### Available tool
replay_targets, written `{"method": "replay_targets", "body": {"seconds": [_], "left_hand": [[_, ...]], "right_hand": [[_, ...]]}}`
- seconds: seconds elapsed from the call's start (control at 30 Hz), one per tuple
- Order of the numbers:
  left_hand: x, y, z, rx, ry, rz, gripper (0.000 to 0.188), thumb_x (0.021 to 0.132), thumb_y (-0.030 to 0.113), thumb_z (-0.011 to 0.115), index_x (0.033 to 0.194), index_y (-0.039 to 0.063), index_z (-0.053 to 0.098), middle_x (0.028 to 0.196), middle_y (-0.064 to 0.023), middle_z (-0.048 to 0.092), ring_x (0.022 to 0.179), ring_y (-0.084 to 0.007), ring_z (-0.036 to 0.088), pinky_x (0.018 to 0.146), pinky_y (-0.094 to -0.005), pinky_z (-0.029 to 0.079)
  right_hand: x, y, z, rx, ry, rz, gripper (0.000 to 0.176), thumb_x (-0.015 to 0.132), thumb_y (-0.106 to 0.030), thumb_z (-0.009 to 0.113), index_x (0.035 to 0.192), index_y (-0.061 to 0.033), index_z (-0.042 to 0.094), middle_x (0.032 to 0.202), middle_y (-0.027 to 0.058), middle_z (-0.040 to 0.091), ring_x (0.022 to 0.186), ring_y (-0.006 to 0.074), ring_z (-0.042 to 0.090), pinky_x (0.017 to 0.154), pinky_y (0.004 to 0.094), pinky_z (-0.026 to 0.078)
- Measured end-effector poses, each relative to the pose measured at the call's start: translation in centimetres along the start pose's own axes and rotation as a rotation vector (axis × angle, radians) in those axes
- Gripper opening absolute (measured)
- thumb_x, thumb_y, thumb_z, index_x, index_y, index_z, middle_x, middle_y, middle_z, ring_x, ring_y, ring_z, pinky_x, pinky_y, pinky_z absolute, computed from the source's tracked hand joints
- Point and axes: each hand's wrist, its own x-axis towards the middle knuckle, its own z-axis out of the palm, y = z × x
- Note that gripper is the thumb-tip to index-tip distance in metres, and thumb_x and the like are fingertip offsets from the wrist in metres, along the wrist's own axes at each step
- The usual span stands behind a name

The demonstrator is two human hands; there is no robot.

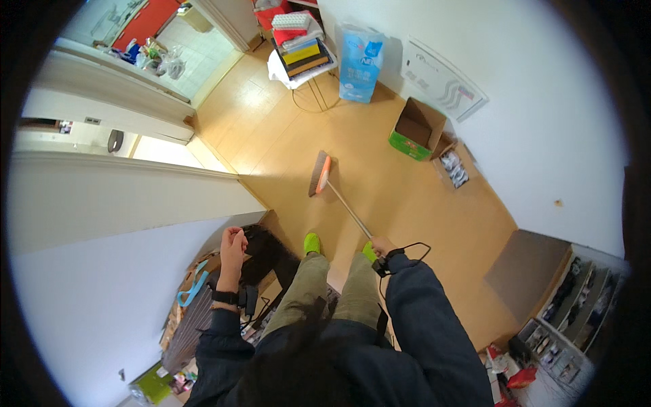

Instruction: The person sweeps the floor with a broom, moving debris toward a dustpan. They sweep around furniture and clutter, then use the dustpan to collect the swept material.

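Observation:
My right hand point(381, 246) grips the upper part of a broom's thin pole point(351, 211), in front of my right slipper. The broom head point(320, 174), orange and white with brown bristles, rests on the wood-look floor point(285, 132) ahead of me. Raised on the left, my left hand point(234, 243) has its fingers curled loosely, and I see nothing in them. Below it sits a dark item point(262, 249) beside the wall. A black strap with a small device is on each wrist. Green slippers point(312, 244) are on my feet.
An open green cardboard box point(418, 129) and a smaller carton point(453, 165) stand along the right wall. Further back are a blue plastic package point(361, 63) and a small round table point(303, 79) stacked with books. Doorways open on the left. A shoe rack point(574, 300) stands at right.

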Motion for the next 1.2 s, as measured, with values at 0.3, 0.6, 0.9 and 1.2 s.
{"method": "replay_targets", "body": {"seconds": [0.3,0.6,0.9,1.2], "left_hand": [[3.8,-0.1,-0.1,0.034,-0.206,0.04,0.01,0.094,0.014,0.053,0.099,0.006,0.051,0.072,0.0005,0.052,0.064,-0.0066,0.046,0.056,-0.0199,0.037],[7.3,0.7,-2.5,0.056,-0.327,0.086,0.009,0.094,0.014,0.054,0.099,0.007,0.051,0.071,0.0011,0.051,0.063,-0.0064,0.046,0.057,-0.0199,0.036],[9.7,-1.7,-5.2,0.073,-0.285,0.076,0.011,0.094,0.017,0.052,0.1,0.008,0.051,0.071,0.0018,0.052,0.062,-0.0066,0.045,0.054,-0.0206,0.035],[9.9,-4.0,-4.9,0.109,-0.226,0.002,0.01,0.094,0.015,0.053,0.101,0.008,0.051,0.073,0.0013,0.052,0.064,-0.0058,0.045,0.055,-0.0198,0.035]], "right_hand": [[-8.1,13.3,-4.2,-0.015,0.285,0.288,0.047,0.09,-0.044,0.051,0.078,0.0015,0.055,0.048,0.0091,0.042,0.035,0.0198,0.039,0.035,0.036,0.033],[-17.9,22.9,0.5,0.309,0.442,0.428,0.042,0.093,-0.04,0.048,0.074,-0.0025,0.051,0.052,0.0044,0.041,0.038,0.0176,0.037,0.036,0.0346,0.03],[-12.5,15.9,8.3,0.149,0.279,0.014,0.039,0.095,-0.038,0.05,0.074,-0.0065,0.055,0.05,0.0024,0.043,0.037,0.015,0.041,0.035,0.0328,0.033],[7.8,2.4,14.9,-0.198,0.066,-0.147,0.047,0.093,-0.04,0.042,0.065,-0.0039,0.053,0.051,0.0084,0.049,0.04,0.0223,0.045,0.04,0.0383,0.033]]}}
